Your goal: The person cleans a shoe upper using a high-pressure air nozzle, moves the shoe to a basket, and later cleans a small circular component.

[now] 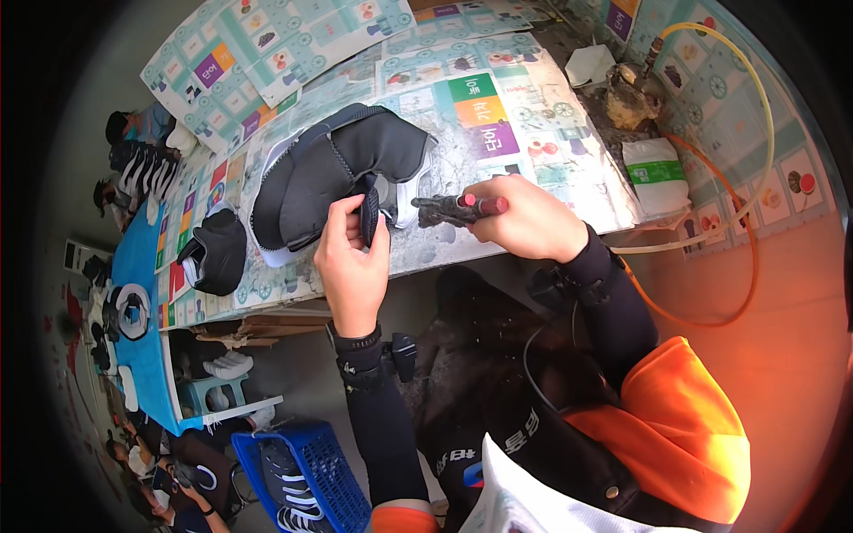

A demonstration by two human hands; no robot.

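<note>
A black padded shoe upper (306, 182) with pale lining edges lies on the patterned worktable (542, 115). My left hand (354, 271) pinches its near edge between thumb and fingers, holding up a narrow black flap. Just to the right, my right hand (530, 218) is closed round a dark, crusted tool (444, 210) with red ends; its exact kind is unclear. The tool's tip points left, close to the upper's pale edge. A smaller black shoe piece (219, 251) rests left of the upper, near the table edge.
A brown-crusted container (633, 98) stands at the far right, near a green-and-white packet (656, 175). Yellow (766, 115) and orange hoses (753, 258) loop along the right wall. Below left, a blue basket (324, 471) holds striped shoe pieces. Other people sit at the far left beside a blue-covered table (142, 346).
</note>
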